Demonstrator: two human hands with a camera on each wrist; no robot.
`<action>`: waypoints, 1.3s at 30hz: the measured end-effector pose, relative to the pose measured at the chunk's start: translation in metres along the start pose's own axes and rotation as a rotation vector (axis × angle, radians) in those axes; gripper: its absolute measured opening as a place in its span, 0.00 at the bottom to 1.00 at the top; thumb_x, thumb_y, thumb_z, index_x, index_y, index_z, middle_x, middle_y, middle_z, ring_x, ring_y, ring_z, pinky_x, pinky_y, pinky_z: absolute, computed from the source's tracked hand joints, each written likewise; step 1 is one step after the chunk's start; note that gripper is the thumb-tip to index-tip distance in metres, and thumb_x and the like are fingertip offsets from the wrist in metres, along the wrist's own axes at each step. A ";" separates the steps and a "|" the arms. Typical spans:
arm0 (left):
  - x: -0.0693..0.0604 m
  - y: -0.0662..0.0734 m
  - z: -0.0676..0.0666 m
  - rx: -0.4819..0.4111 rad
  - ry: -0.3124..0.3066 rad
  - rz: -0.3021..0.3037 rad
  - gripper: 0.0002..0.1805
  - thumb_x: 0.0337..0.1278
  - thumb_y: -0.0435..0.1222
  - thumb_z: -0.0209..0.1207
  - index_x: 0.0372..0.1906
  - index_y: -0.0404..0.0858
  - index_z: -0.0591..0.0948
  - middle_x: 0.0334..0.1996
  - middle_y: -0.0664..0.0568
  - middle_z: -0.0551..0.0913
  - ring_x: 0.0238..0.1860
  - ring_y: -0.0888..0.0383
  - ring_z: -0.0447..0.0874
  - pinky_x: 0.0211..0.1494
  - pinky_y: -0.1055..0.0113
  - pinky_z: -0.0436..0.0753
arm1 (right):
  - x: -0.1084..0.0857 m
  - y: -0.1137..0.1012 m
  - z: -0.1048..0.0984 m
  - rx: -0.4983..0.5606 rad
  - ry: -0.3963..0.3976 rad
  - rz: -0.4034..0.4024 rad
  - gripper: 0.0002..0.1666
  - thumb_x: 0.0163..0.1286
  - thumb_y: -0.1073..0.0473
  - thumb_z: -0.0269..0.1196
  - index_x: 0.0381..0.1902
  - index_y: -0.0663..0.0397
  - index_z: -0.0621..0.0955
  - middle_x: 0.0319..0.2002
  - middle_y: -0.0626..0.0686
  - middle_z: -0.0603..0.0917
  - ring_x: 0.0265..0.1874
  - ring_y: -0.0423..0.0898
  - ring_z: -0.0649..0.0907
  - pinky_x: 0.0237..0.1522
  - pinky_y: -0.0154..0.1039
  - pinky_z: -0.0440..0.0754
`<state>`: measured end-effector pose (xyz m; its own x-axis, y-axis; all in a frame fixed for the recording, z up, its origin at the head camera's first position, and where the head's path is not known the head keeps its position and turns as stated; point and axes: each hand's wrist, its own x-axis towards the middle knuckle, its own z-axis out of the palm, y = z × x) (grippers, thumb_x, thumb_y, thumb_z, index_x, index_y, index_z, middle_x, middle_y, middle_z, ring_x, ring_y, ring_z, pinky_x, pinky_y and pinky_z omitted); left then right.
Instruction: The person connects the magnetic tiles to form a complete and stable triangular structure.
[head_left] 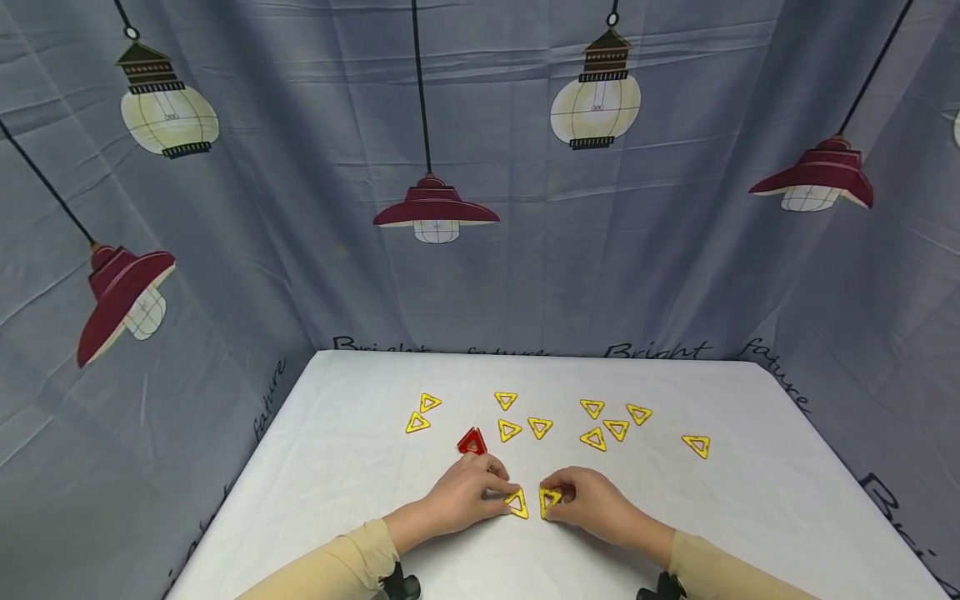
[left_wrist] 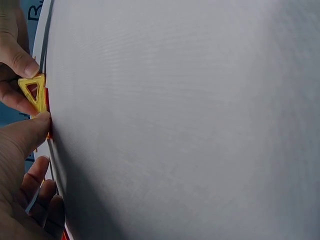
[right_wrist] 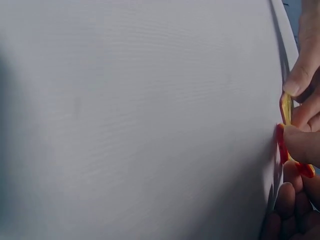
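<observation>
My left hand [head_left: 471, 493] pinches a hollow yellow triangular tile [head_left: 522, 508] between thumb and fingers. Just to the right, my right hand [head_left: 596, 502] pinches another yellow triangular tile [head_left: 543, 508], with a small gap between the two in the head view. In the left wrist view a yellow triangular tile [left_wrist: 40, 102] shows between both hands, with a red edge [left_wrist: 48, 120] behind it. Red edges [right_wrist: 281, 145] also show by a thumb in the right wrist view; their full shape is hidden. A red triangular piece [head_left: 472, 442] sits just beyond my left hand, apparently raised.
Several yellow triangular tiles lie flat on the white table [head_left: 750, 517] beyond the hands: a left pair [head_left: 417, 423], a middle group [head_left: 509, 430], a right group [head_left: 616, 429] and a single tile [head_left: 696, 447] farthest right. A grey printed curtain [head_left: 480, 292] surrounds the table.
</observation>
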<state>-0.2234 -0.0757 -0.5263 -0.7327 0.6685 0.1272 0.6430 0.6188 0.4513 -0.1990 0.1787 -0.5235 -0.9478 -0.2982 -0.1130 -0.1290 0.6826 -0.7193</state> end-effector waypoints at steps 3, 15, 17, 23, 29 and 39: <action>0.000 0.000 0.000 -0.005 0.005 -0.002 0.16 0.60 0.46 0.71 0.54 0.55 0.89 0.48 0.66 0.78 0.47 0.68 0.70 0.49 0.73 0.70 | 0.003 -0.003 0.002 0.001 -0.006 -0.004 0.21 0.55 0.57 0.79 0.47 0.51 0.87 0.35 0.42 0.81 0.33 0.43 0.76 0.34 0.36 0.74; 0.002 0.000 -0.001 -0.001 -0.007 -0.011 0.16 0.60 0.46 0.72 0.53 0.55 0.90 0.47 0.66 0.78 0.46 0.68 0.70 0.49 0.72 0.70 | 0.014 -0.013 0.009 -0.016 -0.052 -0.017 0.22 0.57 0.58 0.78 0.50 0.53 0.87 0.38 0.43 0.82 0.35 0.43 0.77 0.36 0.37 0.76; 0.002 0.000 -0.001 -0.001 -0.007 -0.010 0.16 0.60 0.46 0.72 0.53 0.56 0.90 0.47 0.66 0.79 0.46 0.68 0.70 0.49 0.72 0.70 | 0.014 -0.014 0.010 -0.015 -0.054 -0.029 0.22 0.57 0.58 0.78 0.50 0.53 0.87 0.39 0.43 0.81 0.35 0.43 0.77 0.36 0.37 0.76; 0.002 0.000 -0.001 -0.005 -0.005 -0.014 0.15 0.59 0.46 0.72 0.52 0.55 0.90 0.46 0.66 0.78 0.47 0.67 0.70 0.50 0.71 0.71 | 0.013 -0.015 0.012 0.006 -0.039 -0.022 0.24 0.57 0.58 0.78 0.52 0.53 0.86 0.40 0.42 0.82 0.35 0.42 0.76 0.35 0.36 0.75; 0.003 0.000 -0.001 -0.012 -0.003 -0.025 0.15 0.59 0.46 0.72 0.52 0.55 0.90 0.46 0.66 0.78 0.47 0.68 0.70 0.50 0.72 0.71 | 0.011 -0.012 0.014 0.025 -0.002 -0.034 0.24 0.56 0.56 0.79 0.50 0.52 0.85 0.36 0.42 0.81 0.32 0.43 0.76 0.32 0.36 0.74; 0.006 0.000 0.002 -0.022 -0.003 -0.031 0.15 0.59 0.47 0.72 0.52 0.54 0.90 0.44 0.67 0.77 0.45 0.68 0.69 0.47 0.73 0.69 | 0.008 -0.008 0.014 0.114 -0.022 -0.067 0.24 0.59 0.59 0.77 0.53 0.55 0.86 0.35 0.44 0.81 0.33 0.44 0.77 0.32 0.35 0.75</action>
<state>-0.2278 -0.0708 -0.5272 -0.7514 0.6506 0.1099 0.6149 0.6301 0.4741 -0.2019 0.1615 -0.5278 -0.9313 -0.3562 -0.0761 -0.1569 0.5810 -0.7987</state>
